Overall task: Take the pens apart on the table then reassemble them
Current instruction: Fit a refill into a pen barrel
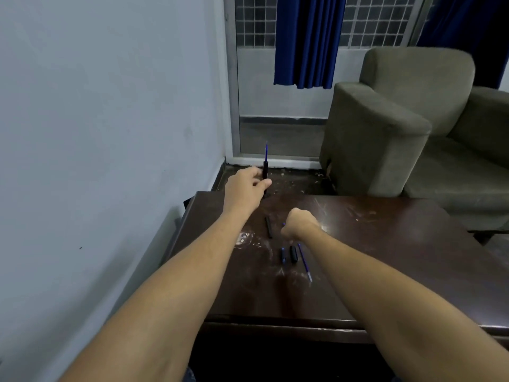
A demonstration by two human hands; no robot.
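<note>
On my feed a pale blue-grey wall (96,119) fills the left side. Ahead I see a window (256,23) with a small square grille, and a dark blue curtain (308,42) hanging over part of it; a second blue curtain (468,28) shows at the top right. An olive-grey armchair (385,128) stands to the right on a dark floor (292,180) littered with pale scraps.

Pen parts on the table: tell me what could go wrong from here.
1. The loose refill lies close beside the right forearm; a sweep of that arm could roll it off the table.
2. The left hand holds the pen barrel upright near the table's far edge, with the inserted refill sticking out of the top; a slip could send both over the edge.
</note>
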